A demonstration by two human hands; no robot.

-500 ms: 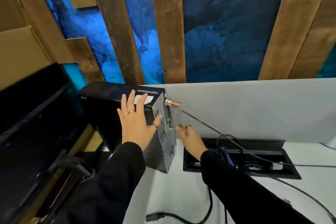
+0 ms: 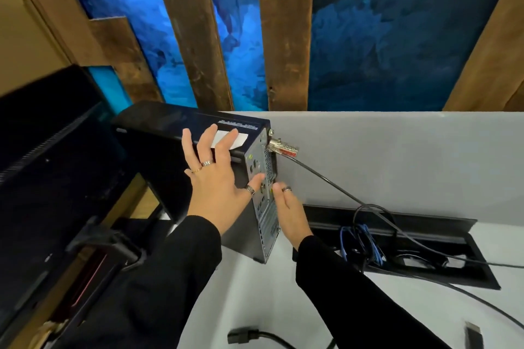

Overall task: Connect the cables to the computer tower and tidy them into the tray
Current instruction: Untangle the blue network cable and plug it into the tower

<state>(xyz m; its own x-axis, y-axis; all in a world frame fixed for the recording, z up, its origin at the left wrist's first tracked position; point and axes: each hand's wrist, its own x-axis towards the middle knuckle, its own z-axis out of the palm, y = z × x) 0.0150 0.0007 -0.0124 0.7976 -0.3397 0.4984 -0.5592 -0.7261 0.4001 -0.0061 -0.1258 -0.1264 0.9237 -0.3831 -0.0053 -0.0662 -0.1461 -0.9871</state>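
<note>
- Head view: the computer tower (image 2: 198, 167) stands upright on the white surface (image 2: 249, 292), at its far left, with its grey perforated rear panel turned to the right.
- The left hand (image 2: 218, 178) lies flat against the tower's dark side panel, fingers spread and straight, fingertips reaching the white label at the top edge, thumb across the rear corner.
- The right hand (image 2: 289, 207) reaches to the rear panel about halfway up; its fingers are turned toward the panel and mostly hidden, so I cannot tell whether they pinch anything, though a small yellow-green spot shows at the fingertips.
- A silver lock (image 2: 283, 147) juts from the panel's top corner, and its dark cable (image 2: 340, 195) runs down to the right toward the tray.
- The tray (image 2: 425, 272) is a black recess sunk in the surface just right of the tower, its lid raised at the far side; a coiled blue cable (image 2: 365, 241) and dark loops lie in it.
- A black power plug (image 2: 243, 337) lies loose on the near surface, and another connector (image 2: 473, 334) sits at the near right.
- A dark monitor (image 2: 48, 164) fills the left side.
</note>
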